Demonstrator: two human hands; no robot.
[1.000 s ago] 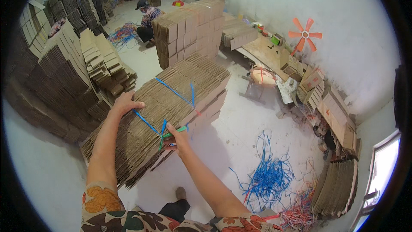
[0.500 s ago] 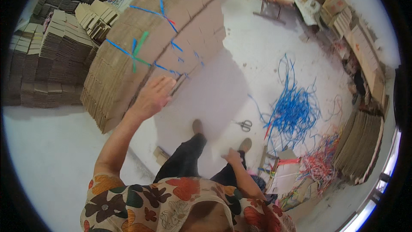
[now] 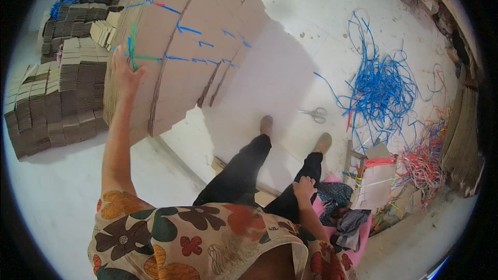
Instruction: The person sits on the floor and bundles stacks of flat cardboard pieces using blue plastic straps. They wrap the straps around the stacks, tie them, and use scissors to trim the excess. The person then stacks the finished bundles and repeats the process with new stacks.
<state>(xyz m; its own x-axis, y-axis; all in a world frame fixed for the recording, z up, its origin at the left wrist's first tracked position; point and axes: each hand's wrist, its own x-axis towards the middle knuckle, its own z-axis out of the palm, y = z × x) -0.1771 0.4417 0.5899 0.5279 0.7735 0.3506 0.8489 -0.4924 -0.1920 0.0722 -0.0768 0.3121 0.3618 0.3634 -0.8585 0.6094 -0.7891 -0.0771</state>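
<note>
My left hand point(image 3: 126, 71) reaches out with fingers spread at the near left side of a tall stack of flat cardboard point(image 3: 181, 91). It is beside a green strap point(image 3: 133, 46) tied with blue strap there; whether the fingers press on the board or the strap I cannot tell. Several blue straps point(image 3: 179, 58) run across the stack. My right hand point(image 3: 305, 187) is low in front of my right thigh, its fingers curled; whatever they may hold is hidden.
Grey-handled scissors point(image 3: 317, 115) lie on the floor beyond my feet. To their right is a tangled heap of blue strapping point(image 3: 384, 85), then red and white strapping point(image 3: 423, 163). A pink container point(image 3: 365, 231) holds dark cloth near my right leg. More cardboard piles point(image 3: 80, 80) stand at left.
My left hand has moved left across the stack, from its near edge to beside the green strap. The view has shifted, and my right hand stays low by my thigh.
</note>
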